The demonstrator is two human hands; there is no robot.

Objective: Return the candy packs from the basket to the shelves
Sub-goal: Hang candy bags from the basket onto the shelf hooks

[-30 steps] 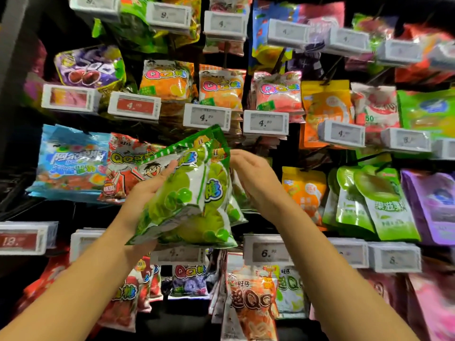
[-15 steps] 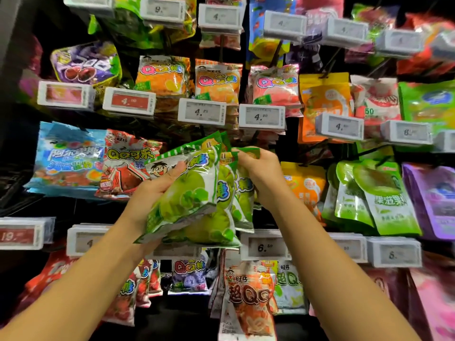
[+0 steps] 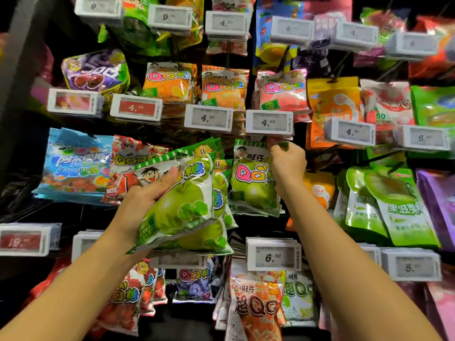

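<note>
Left hand (image 3: 145,200) grips a stack of green candy packs (image 3: 182,205); right hand (image 3: 286,163) pinches another green pack's (image 3: 253,178) top corner.

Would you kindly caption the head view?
Right hand hangs a green apple-candy pack; left hand holds more green packs.

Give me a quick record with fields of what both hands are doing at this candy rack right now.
setting: store rack of hanging candy packs
left hand: grips a stack of green apple packs
right hand: pinches the top edge of a single green apple pack, just under the 4.20 price tag
single pack: upright, facing the camera
peg behind it: hidden
basket: not in view
</note>
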